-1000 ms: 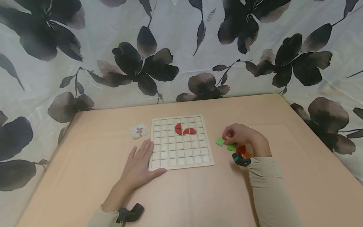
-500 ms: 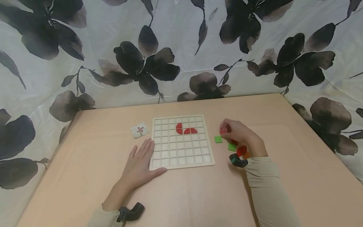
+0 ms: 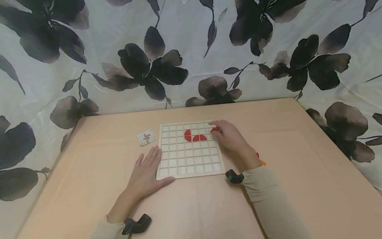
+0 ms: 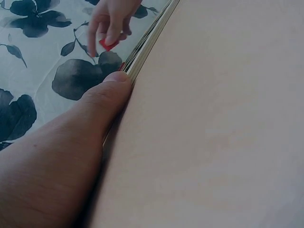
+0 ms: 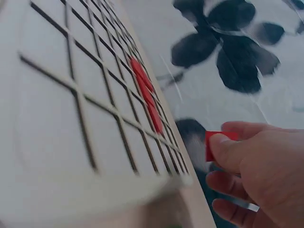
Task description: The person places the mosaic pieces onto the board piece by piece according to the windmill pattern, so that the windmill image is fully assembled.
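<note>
A pale square grid board (image 3: pixel 191 176) lies on the table with several red curved pieces (image 3: pixel 199 137) set in its upper cells. My left hand (image 3: pixel 144 179) rests flat along the board's left side, its thumb (image 4: pixel 116 77) against the near edge. Over the board's upper right corner, my right hand (image 3: pixel 231 137) pinches a small red piece (image 5: pixel 209 148) between thumb and index finger. That piece shows a straight-sided corner in the right wrist view; the rest is behind the thumb.
A small card (image 3: pixel 146 137) with a red pattern on a grid lies left of the board. Orange (image 3: pixel 262 162) and red (image 3: pixel 258 155) pieces peek out beside the right wrist, which hides most of the loose pieces. A floral cloth (image 3: pixel 209 66) hangs behind the table.
My right hand has picked up a red piece from the loose pieces at the right and carried it left to the board's upper right corner. The left hand has stayed put.
</note>
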`<state>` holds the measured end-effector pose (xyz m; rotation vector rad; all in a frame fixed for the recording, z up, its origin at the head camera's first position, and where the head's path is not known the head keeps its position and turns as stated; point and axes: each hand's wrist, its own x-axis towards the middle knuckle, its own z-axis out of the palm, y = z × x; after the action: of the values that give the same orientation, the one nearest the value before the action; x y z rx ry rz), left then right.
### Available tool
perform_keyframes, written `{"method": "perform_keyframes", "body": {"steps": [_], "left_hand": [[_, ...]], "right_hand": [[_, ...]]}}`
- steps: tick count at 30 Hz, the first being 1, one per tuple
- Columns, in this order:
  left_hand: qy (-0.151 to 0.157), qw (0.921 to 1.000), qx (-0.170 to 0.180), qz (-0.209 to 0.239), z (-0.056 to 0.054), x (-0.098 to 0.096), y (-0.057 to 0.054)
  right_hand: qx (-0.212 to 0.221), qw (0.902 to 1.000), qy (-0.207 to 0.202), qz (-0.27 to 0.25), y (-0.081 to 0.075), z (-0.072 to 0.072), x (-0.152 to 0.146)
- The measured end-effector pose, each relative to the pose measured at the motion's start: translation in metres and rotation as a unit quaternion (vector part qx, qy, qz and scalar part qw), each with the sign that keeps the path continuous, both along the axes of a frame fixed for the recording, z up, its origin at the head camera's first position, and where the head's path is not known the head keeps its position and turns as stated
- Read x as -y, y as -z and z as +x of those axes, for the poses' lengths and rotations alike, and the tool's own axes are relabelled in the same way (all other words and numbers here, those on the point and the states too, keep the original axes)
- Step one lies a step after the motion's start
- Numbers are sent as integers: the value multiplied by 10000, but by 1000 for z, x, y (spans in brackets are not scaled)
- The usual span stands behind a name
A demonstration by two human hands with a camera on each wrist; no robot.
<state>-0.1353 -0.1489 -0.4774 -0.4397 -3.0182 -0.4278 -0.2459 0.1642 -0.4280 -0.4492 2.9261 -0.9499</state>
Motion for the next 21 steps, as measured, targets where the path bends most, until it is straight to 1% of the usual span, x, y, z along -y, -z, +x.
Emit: {"method": "perform_keyframes", "body": {"steps": [1,3,8,11,15,19,21], "left_hand": [[-5,10000,18,1,0,0,0],[-10,10000,67,-15,0,0,-1],[-16,9999,131,-52,-1,1,-2],[-11,9999,133,-56,-1,1,-2],[-25,9999,130,-53,0,1,-2],[-13,9999,104,-30,0,1,-3],[2,9999,96,-33,0,2,-3]], "right_hand": [[-82,9999,-69,-13,-1,2,7],[-121,9999,-74,-46,-2,7,22],[-59,9995,145,-273,2,15,49],[14,9988,184,-445,6,17,55],[84,9973,107,-725,9,21,63],[47,9962,9,-870,10,24,70],[-43,9963,-113,-846,12,24,72]]}}
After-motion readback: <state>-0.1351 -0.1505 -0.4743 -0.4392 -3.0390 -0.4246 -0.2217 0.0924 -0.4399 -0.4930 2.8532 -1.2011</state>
